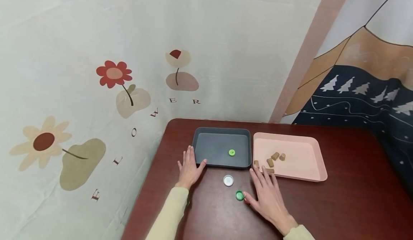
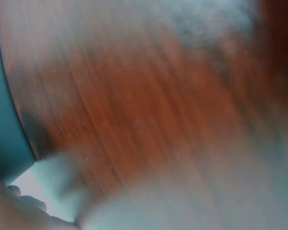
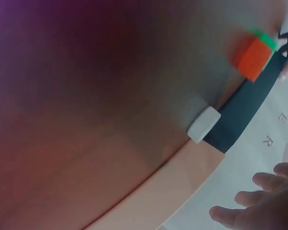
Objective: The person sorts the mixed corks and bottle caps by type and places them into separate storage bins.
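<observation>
Thumb (image 1: 251, 200) of the right hand (image 1: 270, 201) overlaps the red cap (image 1: 246, 201), which lies on the table (image 1: 348, 168) at the near side of the dark tray (image 1: 211, 148), toward its right end. The red cap is partly hidden; whether the thumb touches it cannot be told. From that thumb the dark tray lies ahead and to the left, and the right hand is much the nearer to the cap. Being round, the caps offer no long axis, but three make a slanting row: the white cap (image 1: 228, 180) closest to the dark tray's near edge, then the green cap (image 1: 239, 195), just beside the red one.

The right hand's fingers are straight and spread, gripping nothing seen, reaching over the near-left corner of the pink tray (image 1: 304, 157), right of the dark tray. The left hand (image 1: 189, 170) lies at the dark tray's near-left corner, fingers extended, thumb apart. One lime-green cap (image 1: 232, 153) sits inside the dark tray; corks (image 1: 275, 156) lie in the pink tray.
</observation>
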`<state>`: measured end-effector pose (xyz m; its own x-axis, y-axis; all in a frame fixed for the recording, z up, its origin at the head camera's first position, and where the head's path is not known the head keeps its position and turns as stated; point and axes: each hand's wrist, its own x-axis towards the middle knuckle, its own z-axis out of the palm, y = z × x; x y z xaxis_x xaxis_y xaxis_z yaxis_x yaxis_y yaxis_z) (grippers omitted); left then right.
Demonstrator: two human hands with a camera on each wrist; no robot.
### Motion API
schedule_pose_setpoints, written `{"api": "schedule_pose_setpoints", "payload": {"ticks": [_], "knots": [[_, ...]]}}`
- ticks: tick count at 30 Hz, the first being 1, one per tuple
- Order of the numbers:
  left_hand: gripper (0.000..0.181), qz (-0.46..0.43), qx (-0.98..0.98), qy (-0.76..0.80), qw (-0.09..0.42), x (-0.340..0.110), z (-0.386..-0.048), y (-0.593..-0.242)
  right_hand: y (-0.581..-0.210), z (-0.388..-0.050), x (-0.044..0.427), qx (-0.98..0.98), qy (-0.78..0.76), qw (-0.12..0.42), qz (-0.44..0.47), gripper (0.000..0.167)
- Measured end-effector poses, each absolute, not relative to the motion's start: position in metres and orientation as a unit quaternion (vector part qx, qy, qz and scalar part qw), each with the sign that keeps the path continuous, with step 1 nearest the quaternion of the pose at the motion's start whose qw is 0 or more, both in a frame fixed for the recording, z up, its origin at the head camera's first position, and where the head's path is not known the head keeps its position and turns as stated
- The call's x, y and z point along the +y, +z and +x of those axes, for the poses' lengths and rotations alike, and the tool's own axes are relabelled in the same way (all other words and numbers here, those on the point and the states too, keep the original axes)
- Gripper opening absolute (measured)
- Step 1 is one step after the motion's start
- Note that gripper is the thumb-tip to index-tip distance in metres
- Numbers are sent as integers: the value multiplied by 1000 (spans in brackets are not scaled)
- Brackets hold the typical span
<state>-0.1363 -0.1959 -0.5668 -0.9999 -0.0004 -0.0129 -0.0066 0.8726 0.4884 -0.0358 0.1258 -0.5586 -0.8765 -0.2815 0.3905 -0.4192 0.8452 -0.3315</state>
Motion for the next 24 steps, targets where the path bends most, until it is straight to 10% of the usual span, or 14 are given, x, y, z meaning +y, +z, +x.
{"api": "schedule_pose_setpoints", "payload": {"ticks": [24], "knots": [[94, -6, 969, 247, 9, -197, -135, -564, -576, -11, 124, -948, 125, 158, 247, 63]]}}
